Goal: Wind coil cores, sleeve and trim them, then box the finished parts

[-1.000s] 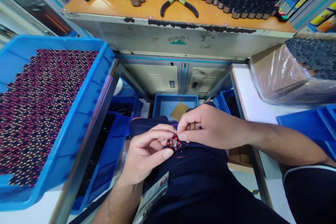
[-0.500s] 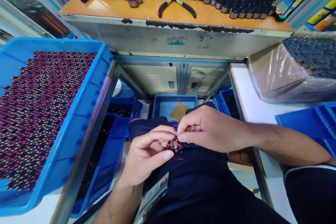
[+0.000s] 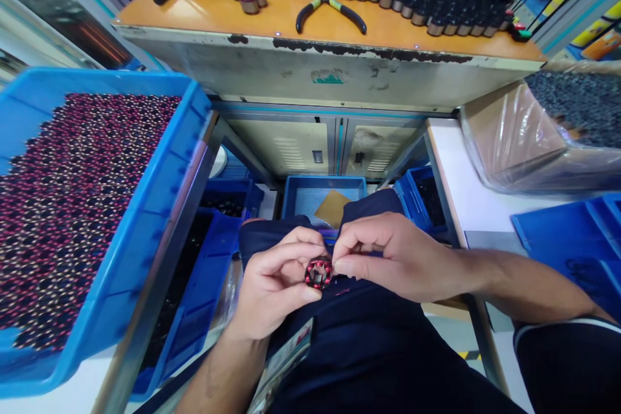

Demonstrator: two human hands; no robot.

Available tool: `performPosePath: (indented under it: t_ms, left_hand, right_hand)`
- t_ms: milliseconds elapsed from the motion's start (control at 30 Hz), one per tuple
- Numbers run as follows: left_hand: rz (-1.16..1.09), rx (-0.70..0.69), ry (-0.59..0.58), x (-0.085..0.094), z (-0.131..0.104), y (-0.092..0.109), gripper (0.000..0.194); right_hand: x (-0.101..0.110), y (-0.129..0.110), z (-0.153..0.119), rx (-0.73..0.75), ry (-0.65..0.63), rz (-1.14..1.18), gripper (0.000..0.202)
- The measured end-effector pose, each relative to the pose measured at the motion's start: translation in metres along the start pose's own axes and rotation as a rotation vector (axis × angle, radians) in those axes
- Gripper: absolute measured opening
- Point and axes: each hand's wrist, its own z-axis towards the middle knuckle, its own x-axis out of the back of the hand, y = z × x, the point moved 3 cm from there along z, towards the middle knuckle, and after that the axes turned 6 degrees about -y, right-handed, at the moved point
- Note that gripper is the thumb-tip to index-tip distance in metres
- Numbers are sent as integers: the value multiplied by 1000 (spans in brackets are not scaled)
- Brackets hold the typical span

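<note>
Between the thumb and fingers of my left hand is a small ring-shaped part with red windings, its open face turned up toward the camera. My right hand is just to the right of the ring, thumb and forefinger pinched close to its edge. Whatever lies in that pinch is too small to make out. Both hands are above my lap, over dark cloth.
A blue bin full of similar red-wound parts stands at the left. Pliers and dark cylinders lie on the orange bench ahead. A plastic-lined box sits at the right.
My right hand has moved slightly right and down, away from the ring. The ring has tilted and shifted a little left in my left hand.
</note>
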Motion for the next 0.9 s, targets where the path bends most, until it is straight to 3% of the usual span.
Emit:
performPosePath:
  t_ms: [200, 367, 400, 467, 567, 667, 900]
  left_hand:
    - [27, 0, -24, -3, 0, 4, 33]
    - [-109, 40, -56, -5, -1, 1, 30]
    - [-150, 47, -66, -6, -1, -1, 31]
    - [-231, 68, -93, -6, 0, -4, 32]
    - [-318, 133, -130, -7, 0, -9, 33]
    - [-362, 195, -152, -10, 0, -12, 33]
    - [-342, 183, -154, -14, 1, -9, 32]
  right_hand:
    - [0, -2, -3, 30, -19, -67, 12]
    - [10, -8, -15, 253, -297, -408, 15]
    - [14, -9, -17, 311, -263, -529, 14]
    - [20, -11, -19, 466, -73, -731, 10]
    - [17, -13, -18, 731, 90, -831, 12]
    - [8, -13, -12, 864, 119, -842, 13]
    - [5, -10, -6, 909, 100, -792, 6]
